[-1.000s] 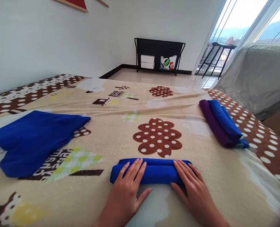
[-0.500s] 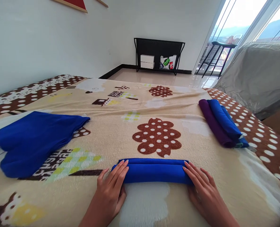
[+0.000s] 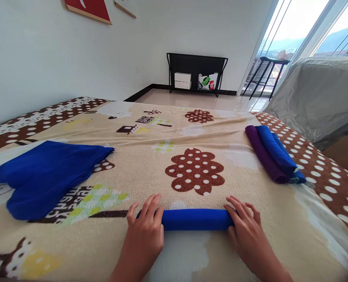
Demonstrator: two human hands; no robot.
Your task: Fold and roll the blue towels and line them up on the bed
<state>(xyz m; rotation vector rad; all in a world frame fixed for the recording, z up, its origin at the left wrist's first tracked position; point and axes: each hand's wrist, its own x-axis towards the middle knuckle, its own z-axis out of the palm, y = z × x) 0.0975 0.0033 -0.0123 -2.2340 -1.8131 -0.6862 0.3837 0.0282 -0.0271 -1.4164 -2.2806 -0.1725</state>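
Note:
A blue cloth roll [image 3: 197, 219] lies crosswise on the patterned blanket [image 3: 141, 164], close in front of me. My left hand [image 3: 147, 223] grips its left end, fingers curled over the top. Around the right end my right hand [image 3: 244, 223] is wrapped in the same way, with the thumb on the near side. Both ends of the roll are partly hidden under the fingers. To the left, a loosely folded blue cloth [image 3: 50, 176] is spread on the blanket, apart from my hands.
Rolled purple cloth [image 3: 264, 156] and rolled blue cloth [image 3: 276, 150] lie side by side at the right edge of the bed. Beyond the bed stand a black rack [image 3: 196, 72] and a black stool [image 3: 266, 74]. A grey cover [image 3: 323, 94] drapes something at the right.
The blue cloth has become a narrower, rounder roll, with its far flap no longer showing. My fingers have curled further over its ends. The view has tilted up slightly.

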